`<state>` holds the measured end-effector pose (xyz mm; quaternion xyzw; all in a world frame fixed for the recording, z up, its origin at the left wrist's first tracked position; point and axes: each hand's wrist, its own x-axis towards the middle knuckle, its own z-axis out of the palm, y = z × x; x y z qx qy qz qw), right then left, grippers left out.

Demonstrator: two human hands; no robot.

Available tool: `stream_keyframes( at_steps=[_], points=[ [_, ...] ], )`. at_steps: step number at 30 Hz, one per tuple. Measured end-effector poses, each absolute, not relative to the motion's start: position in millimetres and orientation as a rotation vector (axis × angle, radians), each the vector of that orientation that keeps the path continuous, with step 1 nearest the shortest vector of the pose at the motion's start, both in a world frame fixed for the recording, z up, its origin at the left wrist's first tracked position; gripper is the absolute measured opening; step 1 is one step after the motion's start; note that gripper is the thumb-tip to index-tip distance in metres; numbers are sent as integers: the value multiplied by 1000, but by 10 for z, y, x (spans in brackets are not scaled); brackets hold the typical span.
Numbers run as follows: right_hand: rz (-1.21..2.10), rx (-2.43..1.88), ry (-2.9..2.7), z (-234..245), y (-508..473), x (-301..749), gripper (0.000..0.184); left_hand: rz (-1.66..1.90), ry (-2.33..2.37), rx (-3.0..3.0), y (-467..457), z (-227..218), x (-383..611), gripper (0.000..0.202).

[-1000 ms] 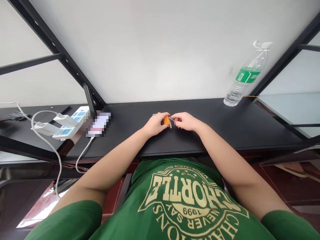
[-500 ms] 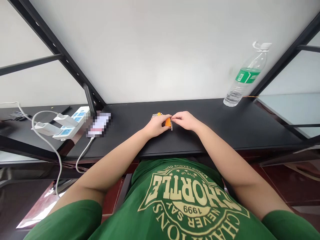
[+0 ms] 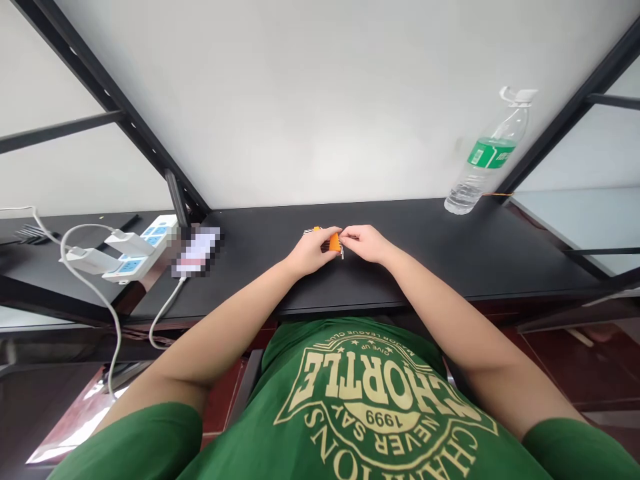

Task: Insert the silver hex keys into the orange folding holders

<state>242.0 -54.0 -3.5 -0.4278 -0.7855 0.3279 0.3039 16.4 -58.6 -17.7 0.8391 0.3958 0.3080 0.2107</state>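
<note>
A small orange piece [image 3: 335,243] with thin black-and-white or metallic rods sticking out on both sides is held just over the black table. My left hand [image 3: 309,256] wraps round it from the left, thumb below and fingers above. At its right end, the fingertips of my right hand [image 3: 367,243] are pinched together, touching it or very close to it. What lies between those right fingertips is too small to make out. Much of the orange piece is hidden behind my left fingers, and its exact kind is unclear.
On the right by the wall stands a clear water bottle [image 3: 483,160] with a green label. To the left are a blurred phone [image 3: 197,252] on a white cable and a white power strip [image 3: 150,248] with chargers. Black metal frames [image 3: 176,193] rise at both sides of the table [image 3: 260,220].
My right fingers have shifted slightly left, in closer to the orange piece. My left hand keeps its grip. The whole view has moved a little.
</note>
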Motion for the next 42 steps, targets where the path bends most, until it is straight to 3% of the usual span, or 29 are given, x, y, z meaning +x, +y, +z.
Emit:
stream_keyframes(
  at_steps=[7,17,35,39,42],
  points=[
    [607,-1180,-2224,-29,-625,2272,16,838,1077,2424,-655,-92,220,22],
    [1148,-926,-1670,-166,-473,2305,25,1027,1175,2192,-548,-195,144,60],
    [1853,-760,-1309,-122,-483,2291,53,995,1056,2302,-625,-152,200,52],
    [1629,-931,-1511,-80,-511,2298,45,975,1104,2310,-610,-177,178,57],
    [924,-1158,-1815,-23,-501,2408,33,988,1129,2282,-588,-194,153,59]
  ],
)
